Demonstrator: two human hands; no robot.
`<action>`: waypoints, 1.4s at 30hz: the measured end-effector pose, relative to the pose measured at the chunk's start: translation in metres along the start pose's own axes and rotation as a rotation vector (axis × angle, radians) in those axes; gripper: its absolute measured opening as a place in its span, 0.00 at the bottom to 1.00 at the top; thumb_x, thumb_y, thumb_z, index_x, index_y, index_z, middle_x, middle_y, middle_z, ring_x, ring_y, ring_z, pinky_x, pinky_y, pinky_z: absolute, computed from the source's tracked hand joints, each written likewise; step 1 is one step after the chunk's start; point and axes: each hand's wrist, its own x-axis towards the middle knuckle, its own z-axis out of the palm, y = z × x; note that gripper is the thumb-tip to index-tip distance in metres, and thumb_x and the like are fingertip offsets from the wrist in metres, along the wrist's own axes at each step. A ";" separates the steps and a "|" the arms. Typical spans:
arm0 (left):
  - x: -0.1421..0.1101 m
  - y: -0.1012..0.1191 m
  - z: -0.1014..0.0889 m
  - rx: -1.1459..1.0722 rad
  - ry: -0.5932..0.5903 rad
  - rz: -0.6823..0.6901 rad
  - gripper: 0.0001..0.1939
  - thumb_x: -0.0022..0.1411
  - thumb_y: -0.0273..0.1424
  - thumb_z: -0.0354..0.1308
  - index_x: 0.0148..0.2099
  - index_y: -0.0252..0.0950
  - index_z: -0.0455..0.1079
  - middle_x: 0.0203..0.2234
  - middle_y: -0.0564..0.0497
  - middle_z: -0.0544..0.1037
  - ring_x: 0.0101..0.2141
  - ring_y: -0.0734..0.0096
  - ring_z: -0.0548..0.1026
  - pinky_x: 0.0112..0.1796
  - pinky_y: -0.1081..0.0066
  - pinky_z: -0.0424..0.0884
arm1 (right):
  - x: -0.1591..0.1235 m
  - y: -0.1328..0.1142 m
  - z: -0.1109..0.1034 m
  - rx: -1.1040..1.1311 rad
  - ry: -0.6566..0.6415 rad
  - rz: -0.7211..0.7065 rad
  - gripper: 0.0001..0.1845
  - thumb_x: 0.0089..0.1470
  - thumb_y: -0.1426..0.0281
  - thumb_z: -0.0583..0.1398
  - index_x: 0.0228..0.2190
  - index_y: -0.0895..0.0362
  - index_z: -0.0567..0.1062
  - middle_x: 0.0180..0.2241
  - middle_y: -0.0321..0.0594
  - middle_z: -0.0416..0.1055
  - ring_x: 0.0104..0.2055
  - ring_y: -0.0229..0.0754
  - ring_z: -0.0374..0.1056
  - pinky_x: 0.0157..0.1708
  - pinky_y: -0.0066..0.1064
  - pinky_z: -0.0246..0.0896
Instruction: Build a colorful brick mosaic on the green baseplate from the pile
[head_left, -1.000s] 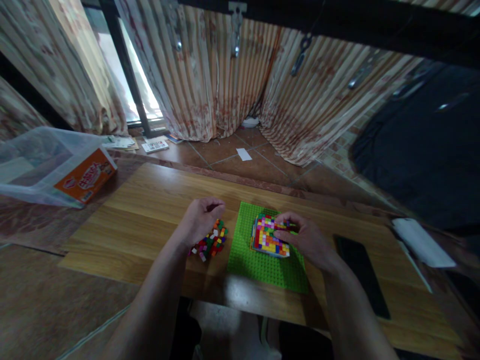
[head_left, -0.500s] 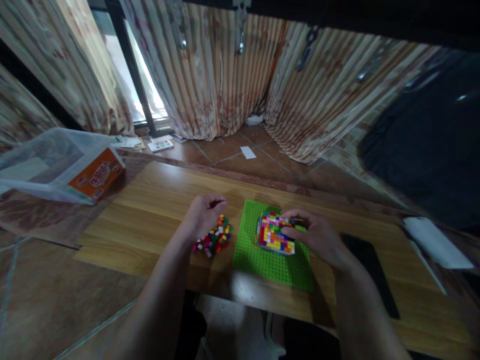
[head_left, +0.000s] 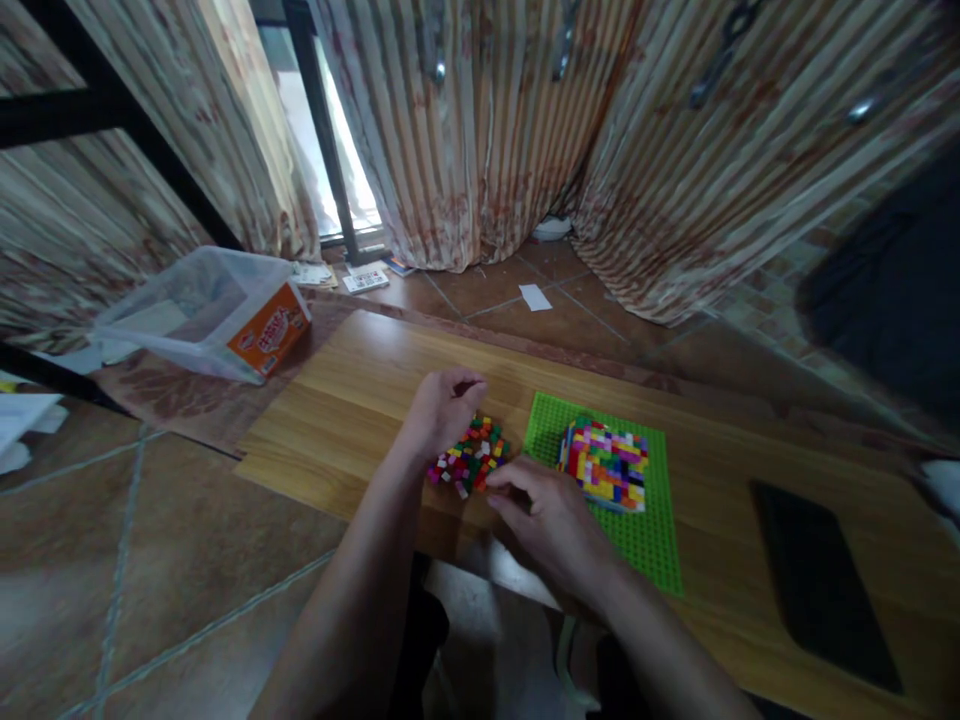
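Note:
A loose pile of small colourful toy bricks (head_left: 466,462) lies on the wooden table. Above its far left side is my left hand (head_left: 444,408), fingers curled together; whatever they may hold is hidden. My right hand (head_left: 544,510) reaches the pile's right edge, with a gap between thumb and forefinger at the nearest bricks. No brick shows clearly between those fingers. Right of the pile, a block built of multicoloured bricks (head_left: 606,465) stands on a green studded baseplate (head_left: 649,550). Neither hand touches that block.
The wooden table (head_left: 337,400) runs across the view. A dark flat object (head_left: 821,580) lies on its right part. A clear plastic box with an orange label (head_left: 266,340) stands beyond the left end. Striped curtains (head_left: 435,150) hang behind, and papers (head_left: 535,297) lie on the tiled floor.
My right hand has left the brick-built block and moved left to the loose pile. My left hand stays above the pile, still curled. The whole view has shifted, moving things rightward in the picture.

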 end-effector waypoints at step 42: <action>0.002 -0.007 0.005 0.104 -0.020 0.039 0.15 0.57 0.36 0.53 0.36 0.32 0.77 0.27 0.50 0.78 0.30 0.69 0.74 0.31 0.74 0.68 | -0.020 0.065 -0.102 0.092 0.409 0.214 0.11 0.50 0.57 0.66 0.30 0.52 0.82 0.37 0.40 0.75 0.42 0.45 0.70 0.43 0.39 0.65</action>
